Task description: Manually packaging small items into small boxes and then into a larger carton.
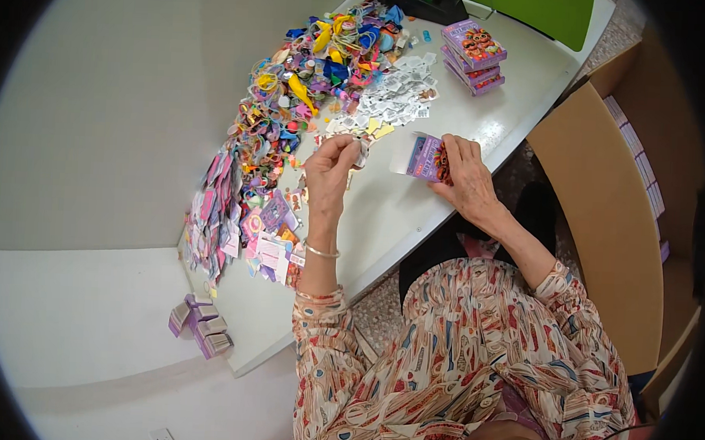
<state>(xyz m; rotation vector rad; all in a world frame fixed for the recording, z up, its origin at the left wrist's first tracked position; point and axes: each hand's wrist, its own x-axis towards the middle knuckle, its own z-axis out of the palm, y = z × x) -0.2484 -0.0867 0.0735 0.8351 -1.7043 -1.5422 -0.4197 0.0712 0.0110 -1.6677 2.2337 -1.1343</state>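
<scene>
My right hand (pixel 468 176) is wrapped round a small purple printed box (pixel 427 156). The box lies on its side over the table, its white flap open toward the left. Between the thumb and fingers of my left hand (pixel 330 168) is a small pale piece (pixel 360 153), too small to make out clearly. That hand hovers beside the open end of the box, apart from it. Just beyond it spreads a heap of small black-and-white paper slips (pixel 397 92). Left of that runs a long heap of mixed small toys and trinkets (pixel 295 88).
A stack of purple boxes (pixel 474 56) stands at the far right of the white table (pixel 392 214). Behind is a black tape dispenser (pixel 425 4). Pink packets (pixel 215 206) and cards (pixel 272 248) lie at left; more purple boxes (pixel 202 323) sit beyond. An open carton (pixel 604 215) is at right.
</scene>
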